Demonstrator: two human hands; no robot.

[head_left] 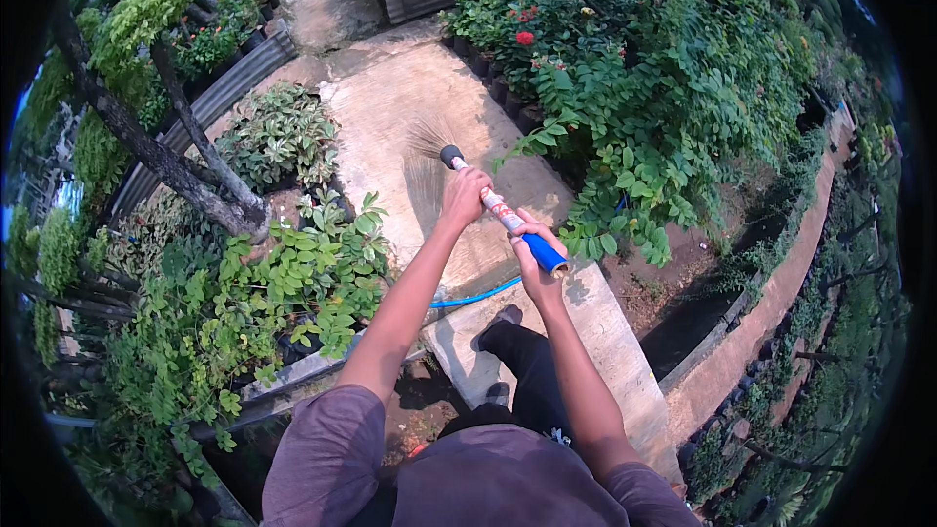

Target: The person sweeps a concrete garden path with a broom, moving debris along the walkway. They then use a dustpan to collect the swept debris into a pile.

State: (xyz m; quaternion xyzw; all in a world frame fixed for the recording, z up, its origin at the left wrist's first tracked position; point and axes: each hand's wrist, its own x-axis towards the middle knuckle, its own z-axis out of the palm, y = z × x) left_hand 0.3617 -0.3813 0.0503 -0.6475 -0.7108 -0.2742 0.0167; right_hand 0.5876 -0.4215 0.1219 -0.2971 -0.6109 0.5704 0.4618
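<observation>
A long-handled broom of thin stiff bristles points away from me over the concrete path. Its handle is wrapped in patterned covering and ends in a blue open tube near me. My left hand is closed around the handle close to the dark collar. My right hand grips it nearer the blue end, fingers around the tube. The bristles' shadow lies on the concrete beside them; whether the tips touch the ground, I cannot tell.
A blue hose crosses the path near my feet. Leafy plants border the left side, with a tree trunk behind. Potted flowering shrubs overhang the right edge. A sunken ditch lies right of the concrete slab.
</observation>
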